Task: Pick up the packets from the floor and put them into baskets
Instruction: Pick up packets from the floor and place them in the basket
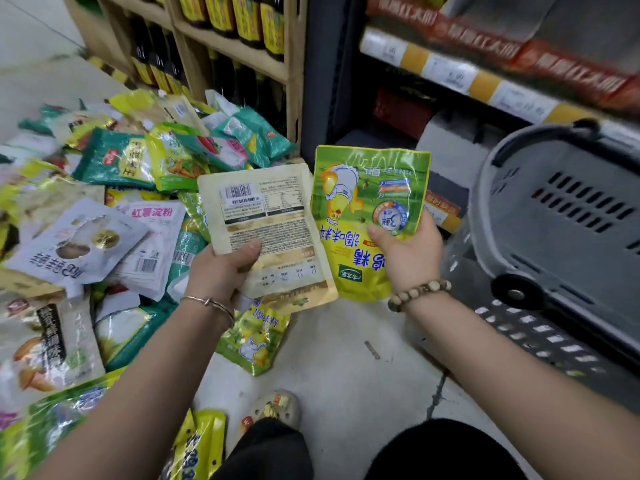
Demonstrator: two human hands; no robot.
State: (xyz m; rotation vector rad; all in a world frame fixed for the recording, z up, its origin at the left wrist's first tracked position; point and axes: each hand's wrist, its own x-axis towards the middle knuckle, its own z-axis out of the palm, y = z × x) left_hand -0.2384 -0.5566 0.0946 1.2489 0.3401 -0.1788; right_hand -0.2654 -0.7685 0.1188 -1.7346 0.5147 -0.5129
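My left hand (221, 268) grips a cream and gold packet (273, 216) with its barcode side up, thumb on top. My right hand (408, 252) holds a green and yellow packet (363, 188) with a cartoon chicken, thumb pressed on its front. Both packets are raised above the floor, side by side. A grey plastic basket (568, 216) with a black handle stands to the right of my right hand. Several packets (114, 202) lie heaped on the floor at the left, and a small green one (252, 337) lies under my left wrist.
A wooden rack of dark bottles (221, 46) stands behind the heap. A shelf with price tags (460, 74) and red boxes runs along the upper right. Bare grey floor (346, 368) lies between my arms. My shoe (277, 407) and dark trouser knees show at the bottom.
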